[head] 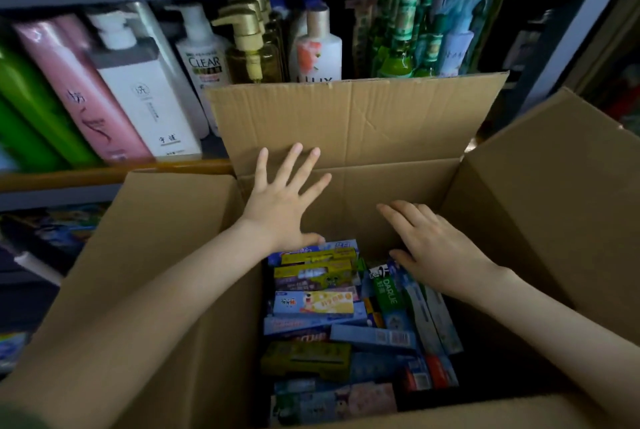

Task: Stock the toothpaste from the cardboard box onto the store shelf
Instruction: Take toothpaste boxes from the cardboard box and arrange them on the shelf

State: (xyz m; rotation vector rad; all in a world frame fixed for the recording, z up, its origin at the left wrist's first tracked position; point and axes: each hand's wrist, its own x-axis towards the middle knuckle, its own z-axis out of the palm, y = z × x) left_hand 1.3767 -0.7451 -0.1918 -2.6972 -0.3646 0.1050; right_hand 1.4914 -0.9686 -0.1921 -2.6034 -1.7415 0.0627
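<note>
The white pump bottle [202, 58] on the shelf [104, 175] says "CLEAR". The white bottle with a flower [317, 54] says "LUX", partly hidden by the cardboard box [346, 117]. Inside, a green toothpaste box [388, 292] says "DARLIE".

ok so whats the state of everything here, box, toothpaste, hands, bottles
cardboard box: open, flaps up
toothpaste packs: lying inside the box, none lifted
left hand: fingers spread, holds nothing
right hand: fingers relaxed over the packs, holds nothing
bottles: standing on the shelf behind the box
</note>
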